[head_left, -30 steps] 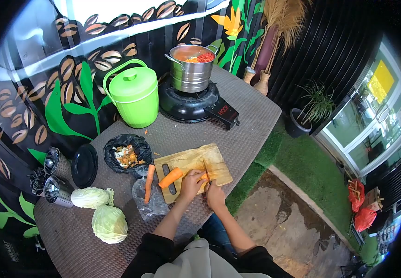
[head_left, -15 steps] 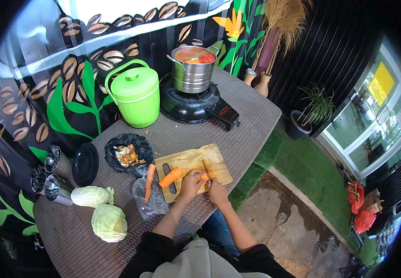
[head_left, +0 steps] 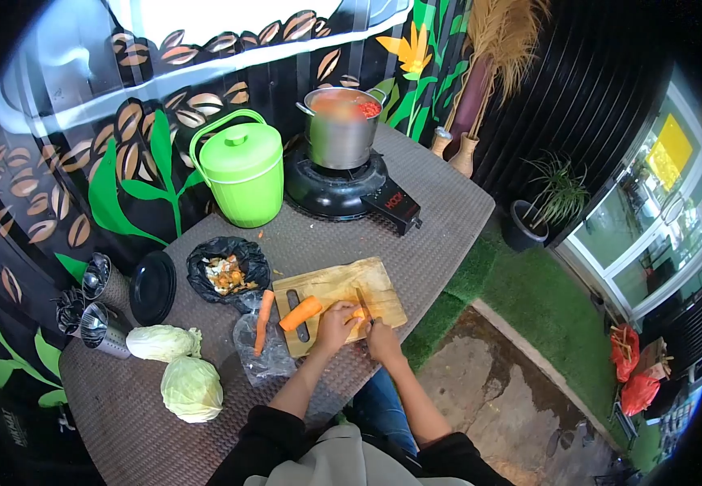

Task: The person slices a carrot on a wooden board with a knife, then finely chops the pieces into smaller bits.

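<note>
A wooden cutting board (head_left: 343, 283) lies near the table's front edge. My left hand (head_left: 336, 326) presses fingers on a piece of orange carrot (head_left: 357, 316) on the board. In my right hand (head_left: 383, 342) is a knife (head_left: 363, 301), its blade against that carrot piece. A thick peeled carrot (head_left: 300, 313) rests on the board's left part, by the handle slot. Left of the board, a thinner carrot (head_left: 263, 322) lies on a clear plastic bag (head_left: 255, 360).
A black bag of peelings (head_left: 229, 274), two cabbages (head_left: 192, 389), metal cutlery holders (head_left: 106, 330) and a black plate (head_left: 153, 287) stand left. Behind are a green lidded bucket (head_left: 242, 170) and a pot (head_left: 341, 136) on a black stove (head_left: 336, 188).
The view has shifted slightly. Both hands stay almost in the same place at the carrot piece, with the knife still in my right hand.
</note>
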A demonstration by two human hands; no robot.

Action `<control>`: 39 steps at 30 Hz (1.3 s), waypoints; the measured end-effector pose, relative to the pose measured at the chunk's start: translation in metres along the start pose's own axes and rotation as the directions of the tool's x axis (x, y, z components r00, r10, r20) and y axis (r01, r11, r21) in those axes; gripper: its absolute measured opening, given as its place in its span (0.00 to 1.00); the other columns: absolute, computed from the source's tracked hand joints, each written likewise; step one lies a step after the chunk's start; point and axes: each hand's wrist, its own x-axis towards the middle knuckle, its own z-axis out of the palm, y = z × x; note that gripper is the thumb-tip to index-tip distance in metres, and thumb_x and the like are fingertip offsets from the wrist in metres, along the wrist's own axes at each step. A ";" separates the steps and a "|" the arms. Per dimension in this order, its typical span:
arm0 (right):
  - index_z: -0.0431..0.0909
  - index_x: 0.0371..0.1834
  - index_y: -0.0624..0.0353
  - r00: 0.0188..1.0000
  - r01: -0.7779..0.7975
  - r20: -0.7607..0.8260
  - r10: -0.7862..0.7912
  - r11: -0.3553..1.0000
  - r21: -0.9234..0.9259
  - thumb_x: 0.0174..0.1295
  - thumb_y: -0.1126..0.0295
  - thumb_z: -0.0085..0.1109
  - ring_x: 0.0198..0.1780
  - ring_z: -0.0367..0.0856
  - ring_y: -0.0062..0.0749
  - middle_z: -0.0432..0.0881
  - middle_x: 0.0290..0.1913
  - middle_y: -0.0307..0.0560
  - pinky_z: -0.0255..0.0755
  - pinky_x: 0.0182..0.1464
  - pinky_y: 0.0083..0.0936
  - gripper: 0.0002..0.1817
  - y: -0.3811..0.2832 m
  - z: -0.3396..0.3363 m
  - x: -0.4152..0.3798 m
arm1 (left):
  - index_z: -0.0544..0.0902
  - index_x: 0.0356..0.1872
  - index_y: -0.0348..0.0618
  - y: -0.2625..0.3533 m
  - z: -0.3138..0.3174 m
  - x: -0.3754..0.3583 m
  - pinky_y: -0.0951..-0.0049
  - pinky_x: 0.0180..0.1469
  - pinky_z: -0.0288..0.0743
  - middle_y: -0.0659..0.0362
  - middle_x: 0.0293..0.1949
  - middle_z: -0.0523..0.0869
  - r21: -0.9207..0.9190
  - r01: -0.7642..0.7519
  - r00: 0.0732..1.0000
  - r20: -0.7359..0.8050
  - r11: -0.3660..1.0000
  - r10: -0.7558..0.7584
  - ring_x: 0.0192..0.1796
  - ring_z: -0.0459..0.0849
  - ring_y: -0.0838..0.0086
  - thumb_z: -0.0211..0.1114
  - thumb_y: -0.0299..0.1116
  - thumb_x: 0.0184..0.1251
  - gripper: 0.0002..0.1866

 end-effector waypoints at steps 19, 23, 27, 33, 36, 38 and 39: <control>0.69 0.45 0.68 0.992 -0.110 -0.055 0.111 0.994 0.017 0.69 0.58 0.44 0.43 0.81 0.63 0.81 0.36 0.70 0.75 0.46 0.50 0.19 -0.007 0.011 0.004 | 0.85 0.46 0.39 -0.010 0.003 0.001 0.67 0.49 0.76 0.52 0.45 0.83 -0.005 -0.070 0.997 -0.023 0.998 0.070 0.45 0.83 0.60 0.71 0.31 0.54 0.18; 0.68 0.44 0.67 0.997 0.018 -0.069 -0.016 0.999 0.034 0.69 0.58 0.43 0.41 0.81 0.65 0.81 0.35 0.70 0.74 0.45 0.51 0.19 0.005 0.017 0.003 | 0.85 0.48 0.40 -0.010 0.003 0.001 0.75 0.34 0.72 0.56 0.43 0.83 0.028 -0.121 0.990 -0.066 0.992 0.122 0.29 0.78 0.72 0.72 0.29 0.53 0.18; 0.68 0.43 0.68 0.990 -0.094 -0.101 0.102 0.993 0.077 0.70 0.58 0.42 0.41 0.81 0.66 0.80 0.36 0.73 0.74 0.44 0.53 0.19 -0.017 0.016 -0.017 | 0.85 0.48 0.41 -0.018 0.007 0.002 0.76 0.32 0.71 0.57 0.43 0.83 0.004 -0.147 0.987 -0.072 0.989 0.147 0.27 0.75 0.75 0.73 0.28 0.52 0.19; 0.67 0.44 0.69 0.999 -0.033 0.010 0.033 0.997 0.073 0.71 0.58 0.42 0.43 0.80 0.65 0.80 0.37 0.73 0.74 0.45 0.52 0.20 -0.007 -0.009 0.005 | 0.85 0.46 0.40 -0.009 0.005 0.001 0.68 0.43 0.78 0.54 0.45 0.83 -0.017 0.022 1.000 -0.012 1.000 -0.022 0.43 0.84 0.62 0.72 0.31 0.53 0.18; 0.67 0.45 0.69 0.998 -0.033 0.060 0.029 0.997 0.067 0.71 0.57 0.41 0.45 0.80 0.64 0.80 0.39 0.72 0.73 0.47 0.51 0.21 -0.005 -0.008 0.003 | 0.85 0.47 0.40 -0.014 0.008 0.001 0.69 0.42 0.78 0.54 0.45 0.83 0.032 -0.035 0.999 -0.030 0.999 0.036 0.42 0.84 0.64 0.72 0.31 0.53 0.18; 0.67 0.46 0.69 0.998 -0.045 0.055 0.041 0.996 0.081 0.71 0.57 0.41 0.46 0.80 0.64 0.80 0.40 0.72 0.73 0.48 0.51 0.21 -0.006 -0.003 -0.002 | 0.85 0.48 0.43 -0.019 0.012 0.001 0.74 0.36 0.73 0.58 0.43 0.83 -0.007 -0.041 0.998 -0.043 0.999 0.041 0.34 0.77 0.72 0.73 0.30 0.53 0.18; 0.67 0.46 0.69 0.997 -0.068 0.034 0.065 0.994 0.090 0.71 0.57 0.41 0.46 0.80 0.65 0.79 0.41 0.73 0.72 0.48 0.52 0.20 -0.009 0.000 -0.005 | 0.85 0.49 0.45 -0.017 0.011 0.001 0.78 0.30 0.67 0.61 0.42 0.82 -0.048 -0.049 0.997 -0.055 0.998 0.046 0.26 0.70 0.79 0.73 0.28 0.53 0.19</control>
